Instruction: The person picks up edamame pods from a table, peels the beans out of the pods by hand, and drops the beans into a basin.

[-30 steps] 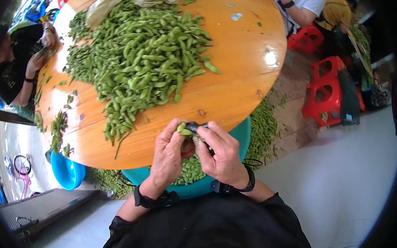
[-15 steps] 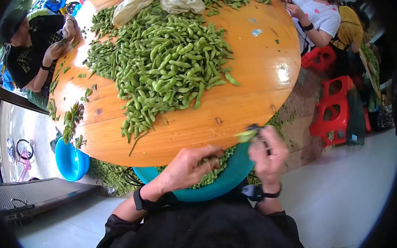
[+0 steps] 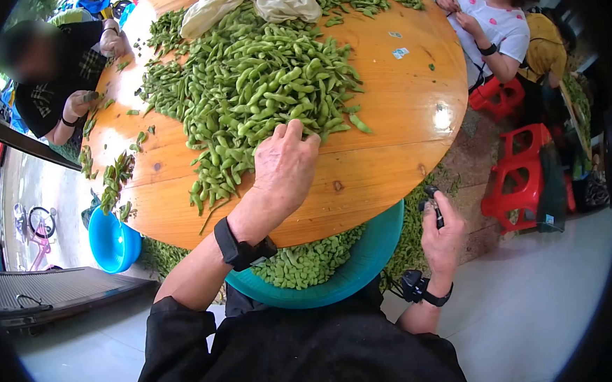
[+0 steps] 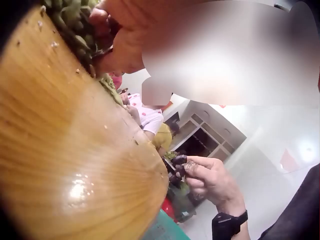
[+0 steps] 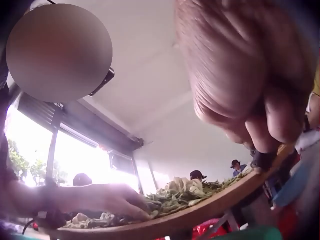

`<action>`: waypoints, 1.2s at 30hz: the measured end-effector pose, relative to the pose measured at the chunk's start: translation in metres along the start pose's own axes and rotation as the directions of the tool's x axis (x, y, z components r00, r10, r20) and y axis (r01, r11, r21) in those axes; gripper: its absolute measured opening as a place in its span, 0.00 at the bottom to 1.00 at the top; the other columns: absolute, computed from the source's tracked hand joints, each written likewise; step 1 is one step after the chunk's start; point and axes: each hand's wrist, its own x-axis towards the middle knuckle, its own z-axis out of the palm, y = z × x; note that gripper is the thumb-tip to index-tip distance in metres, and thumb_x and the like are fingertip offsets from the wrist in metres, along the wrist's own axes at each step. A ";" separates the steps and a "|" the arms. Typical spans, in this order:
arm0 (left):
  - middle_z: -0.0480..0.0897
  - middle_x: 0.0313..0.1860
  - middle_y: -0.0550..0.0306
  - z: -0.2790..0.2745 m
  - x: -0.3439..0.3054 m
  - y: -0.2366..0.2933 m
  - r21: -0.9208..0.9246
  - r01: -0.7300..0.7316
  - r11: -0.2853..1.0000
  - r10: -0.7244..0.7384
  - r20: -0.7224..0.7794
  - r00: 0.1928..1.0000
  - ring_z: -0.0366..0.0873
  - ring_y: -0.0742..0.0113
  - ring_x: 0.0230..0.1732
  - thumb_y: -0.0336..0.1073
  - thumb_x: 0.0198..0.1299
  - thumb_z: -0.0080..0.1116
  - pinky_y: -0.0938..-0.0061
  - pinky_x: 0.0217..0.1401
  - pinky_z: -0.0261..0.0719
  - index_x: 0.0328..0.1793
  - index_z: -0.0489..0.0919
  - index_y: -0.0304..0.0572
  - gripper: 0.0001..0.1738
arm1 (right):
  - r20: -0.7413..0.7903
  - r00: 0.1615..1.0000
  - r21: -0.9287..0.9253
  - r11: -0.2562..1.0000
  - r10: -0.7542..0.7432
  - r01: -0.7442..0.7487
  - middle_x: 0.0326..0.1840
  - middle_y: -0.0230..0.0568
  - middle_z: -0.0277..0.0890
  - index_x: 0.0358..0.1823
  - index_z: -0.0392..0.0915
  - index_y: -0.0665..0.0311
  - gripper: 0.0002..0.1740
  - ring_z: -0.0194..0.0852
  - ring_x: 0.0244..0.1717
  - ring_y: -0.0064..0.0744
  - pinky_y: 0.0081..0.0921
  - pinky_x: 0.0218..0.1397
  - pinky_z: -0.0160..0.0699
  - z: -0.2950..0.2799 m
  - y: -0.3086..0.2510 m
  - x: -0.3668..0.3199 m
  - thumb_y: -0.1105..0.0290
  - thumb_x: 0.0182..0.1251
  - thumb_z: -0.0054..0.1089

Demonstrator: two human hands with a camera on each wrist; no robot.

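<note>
Wooden tabletop (image 3: 361,180) is curving across the room, glossy and glaring in spots. Left to right, we are noting a blue basin (image 3: 115,241) sitting below the table's edge, then green pods (image 3: 216,98) lying heaped on the wood. Our left hand (image 3: 287,167) is touching the heap's near edge, thumb and forefinger standing apart in the wrist view; we are not able to tell whether a pod is being pinched. Below, a teal basin (image 3: 386,242) is holding loose green beans (image 3: 310,264). Our right hand (image 3: 442,242) is hanging beyond its rim, fingers bending, dark pieces (image 3: 430,192) showing at the fingertips; whether worn or pinched, we cannot tell. Red stools (image 3: 519,178) are standing farther right.

Handling, by our judgement: we are expecting each pod to be light, firm but flexible, perhaps slightly slippery; we are favouring a gentle thumb-and-forefinger hold across the middle, since hard squeezing is likely to be splitting the seam.
</note>
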 end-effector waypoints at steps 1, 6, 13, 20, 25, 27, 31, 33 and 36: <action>0.73 0.38 0.51 0.001 -0.002 0.000 -0.054 0.002 0.999 -0.004 -0.039 0.999 0.76 0.53 0.44 0.33 0.56 0.63 0.61 0.43 0.79 0.42 0.81 0.41 0.09 | 0.002 1.000 0.039 0.999 -0.002 0.002 0.42 0.54 0.83 0.51 0.79 0.73 0.14 0.84 0.39 0.47 0.33 0.44 0.80 0.004 -0.007 0.000 0.80 0.63 0.58; 0.76 0.35 0.53 -0.009 -0.010 0.001 -0.289 -0.081 0.954 0.025 -0.190 0.981 0.78 0.58 0.39 0.28 0.55 0.63 0.64 0.38 0.77 0.46 0.82 0.40 0.12 | 0.107 0.994 0.353 0.935 -0.039 -0.001 0.36 0.46 0.84 0.49 0.81 0.73 0.12 0.84 0.33 0.26 0.21 0.37 0.79 0.024 -0.042 0.002 0.81 0.66 0.57; 0.80 0.28 0.62 -0.031 -0.042 0.012 -0.897 0.430 0.106 -0.145 0.413 0.899 0.77 0.79 0.28 0.23 0.62 0.63 0.82 0.27 0.74 0.43 0.77 0.35 0.06 | 0.563 0.826 0.735 0.456 0.000 -0.501 0.23 0.24 0.66 0.61 0.74 0.75 0.18 0.59 0.20 0.11 0.13 0.22 0.58 0.060 -0.077 0.007 0.76 0.74 0.53; 0.80 0.30 0.62 -0.014 -0.069 0.018 -0.929 0.322 0.183 -0.286 0.263 0.921 0.78 0.79 0.30 0.21 0.60 0.62 0.82 0.30 0.76 0.41 0.77 0.34 0.06 | 0.661 0.746 0.715 0.364 -0.075 -0.597 0.24 0.24 0.66 0.60 0.75 0.73 0.16 0.57 0.21 0.11 0.13 0.22 0.58 0.073 -0.080 0.004 0.74 0.75 0.52; 0.81 0.32 0.60 -0.006 -0.075 0.021 -0.872 0.088 0.481 -0.252 -0.042 0.967 0.80 0.77 0.32 0.20 0.59 0.64 0.81 0.33 0.80 0.40 0.77 0.33 0.07 | 0.618 0.785 0.726 0.423 -0.053 -0.543 0.24 0.24 0.64 0.58 0.77 0.70 0.15 0.57 0.20 0.11 0.14 0.21 0.55 0.074 -0.086 0.003 0.76 0.73 0.53; 0.81 0.32 0.52 -0.014 -0.077 0.026 -0.814 -0.011 0.581 -0.200 -0.155 0.967 0.83 0.67 0.31 0.18 0.56 0.60 0.74 0.35 0.82 0.42 0.77 0.31 0.08 | 0.638 0.764 0.752 0.288 -0.091 -0.593 0.25 0.24 0.64 0.58 0.77 0.70 0.14 0.56 0.19 0.11 0.14 0.20 0.53 0.074 -0.079 0.001 0.76 0.73 0.53; 0.81 0.33 0.55 -0.033 -0.074 0.025 -0.810 0.338 -0.480 -0.098 0.433 0.896 0.81 0.66 0.29 0.23 0.62 0.63 0.77 0.26 0.77 0.51 0.72 0.37 0.15 | 0.707 0.672 0.677 -0.065 -0.220 -0.733 0.27 0.25 0.65 0.57 0.77 0.69 0.14 0.54 0.18 0.13 0.14 0.19 0.48 0.069 -0.065 0.001 0.77 0.74 0.54; 0.80 0.34 0.56 -0.017 -0.073 0.019 -0.670 0.360 -0.650 0.065 0.423 0.904 0.78 0.68 0.27 0.26 0.64 0.63 0.79 0.24 0.72 0.55 0.69 0.39 0.18 | 0.694 0.678 0.680 -0.089 -0.243 -0.728 0.27 0.26 0.66 0.57 0.77 0.68 0.13 0.54 0.18 0.13 0.13 0.20 0.48 0.067 -0.061 -0.001 0.77 0.74 0.54; 0.79 0.36 0.57 -0.011 -0.071 0.021 -0.507 0.424 -0.750 0.178 0.464 0.868 0.74 0.72 0.26 0.26 0.64 0.63 0.80 0.28 0.72 0.56 0.69 0.38 0.18 | 0.642 0.725 0.760 0.087 -0.248 -0.644 0.28 0.26 0.66 0.55 0.79 0.67 0.12 0.58 0.20 0.13 0.14 0.20 0.53 0.059 -0.066 0.001 0.77 0.73 0.55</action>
